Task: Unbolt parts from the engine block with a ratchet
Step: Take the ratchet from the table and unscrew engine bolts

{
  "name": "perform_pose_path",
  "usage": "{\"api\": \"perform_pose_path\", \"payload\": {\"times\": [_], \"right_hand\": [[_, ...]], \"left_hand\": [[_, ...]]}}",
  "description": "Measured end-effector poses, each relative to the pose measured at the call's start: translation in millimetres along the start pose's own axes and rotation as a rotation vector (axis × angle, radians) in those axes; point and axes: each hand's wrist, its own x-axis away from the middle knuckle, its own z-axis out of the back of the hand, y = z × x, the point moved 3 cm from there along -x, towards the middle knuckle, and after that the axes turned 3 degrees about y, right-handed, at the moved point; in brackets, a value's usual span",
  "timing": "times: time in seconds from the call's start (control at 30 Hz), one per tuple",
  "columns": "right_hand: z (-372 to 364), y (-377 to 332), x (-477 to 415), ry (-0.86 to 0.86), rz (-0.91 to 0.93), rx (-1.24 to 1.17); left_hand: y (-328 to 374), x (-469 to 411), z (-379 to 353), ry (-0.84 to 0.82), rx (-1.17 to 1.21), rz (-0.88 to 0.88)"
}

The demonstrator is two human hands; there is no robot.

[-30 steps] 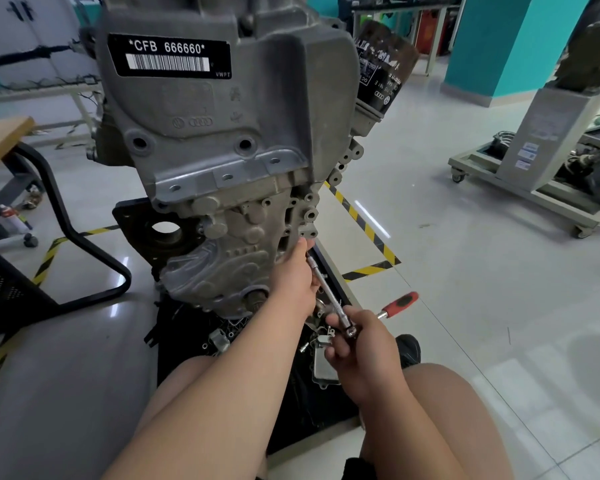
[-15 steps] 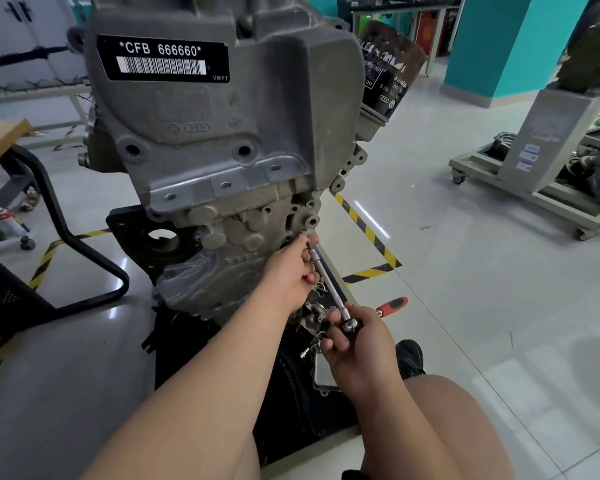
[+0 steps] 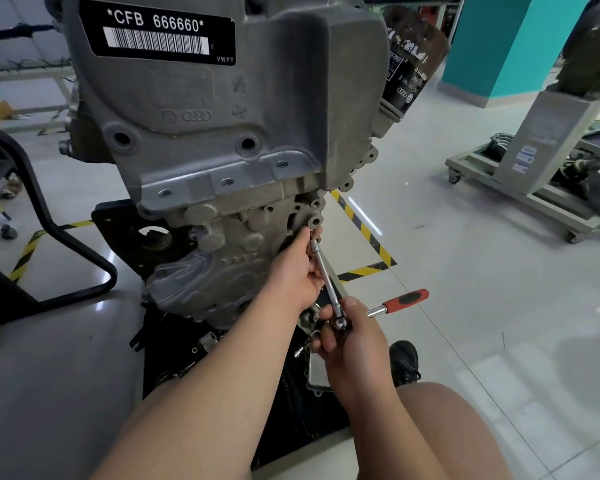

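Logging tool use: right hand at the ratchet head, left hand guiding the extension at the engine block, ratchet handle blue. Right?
Wrong on colour. The head view shows the ratchet handle is red and black, not blue. The rest holds: right hand grips the ratchet head, left hand guides the extension at the engine block.

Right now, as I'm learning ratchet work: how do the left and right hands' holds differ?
The left hand is high, by the engine block, fingers curled on the extension bar near its socket; the right hand is lower, gripping the ratchet at its head. The red handle juts past the right hand, away from the left hand. Both hold one tool.
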Motion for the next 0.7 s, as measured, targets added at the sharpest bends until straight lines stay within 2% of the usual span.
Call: {"api": "perform_pose_path", "payload": {"times": [0.23,0.53,0.7], "right_hand": [[0.6,-4.1,4.1,0.019,0.103,0.087],[2.7,-6.4,5.4,0.088,0.232,0.322],[3.1,-10.5,3.8,0.064,0.177,0.241]], "left_hand": [[0.9,-1.6,-1.4,0.042,-0.081,-0.105],[-3.7,-1.2,-3.9,0.043,-0.003,-0.07],[-7.2,0.6,-8.7,0.121,-0.002,-0.085]]}}
